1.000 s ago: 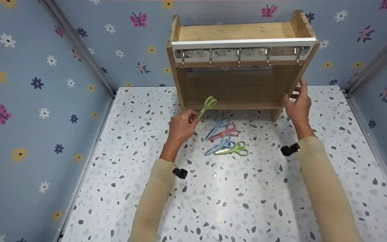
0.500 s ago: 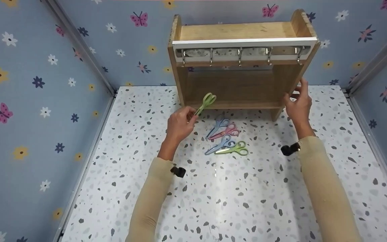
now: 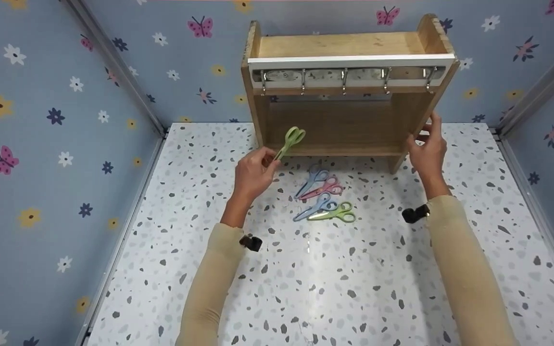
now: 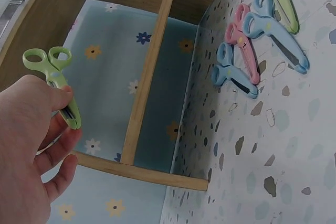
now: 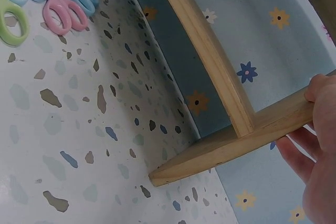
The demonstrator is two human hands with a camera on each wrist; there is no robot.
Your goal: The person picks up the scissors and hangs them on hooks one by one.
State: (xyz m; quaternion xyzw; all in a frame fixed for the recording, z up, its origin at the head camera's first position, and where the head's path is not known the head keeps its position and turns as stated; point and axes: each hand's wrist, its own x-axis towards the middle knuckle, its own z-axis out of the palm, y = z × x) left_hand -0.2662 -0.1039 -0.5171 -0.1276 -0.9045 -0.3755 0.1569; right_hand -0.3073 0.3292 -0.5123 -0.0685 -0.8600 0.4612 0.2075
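Observation:
My left hand (image 3: pixel 254 174) pinches light green scissors (image 3: pixel 290 140) near the blade end, their handle loops pointing up and away. In the left wrist view the held scissors (image 4: pixel 55 74) show in front of the shelf opening, blades closed between thumb and fingers. A wooden rack (image 3: pixel 339 44) with a white front rail carrying several metal hooks (image 3: pixel 344 81) stands ahead. My right hand (image 3: pixel 428 151) grips its right side panel (image 5: pixel 210 153), thumb on one face and fingers on the other.
Below the rack lie two blue scissors (image 3: pixel 313 181) (image 4: pixel 278 32), pink scissors (image 3: pixel 322 188) and another green pair (image 3: pixel 332 213), bunched on the speckled tabletop (image 3: pixel 354 274). Flower-patterned panels (image 3: pixel 41 158) enclose the table at the left, back and right.
The left hand has risen and drifted slightly left and away with the green scissors, still pinching them. The right hand stays on the rack, and the scissors on the table have not moved.

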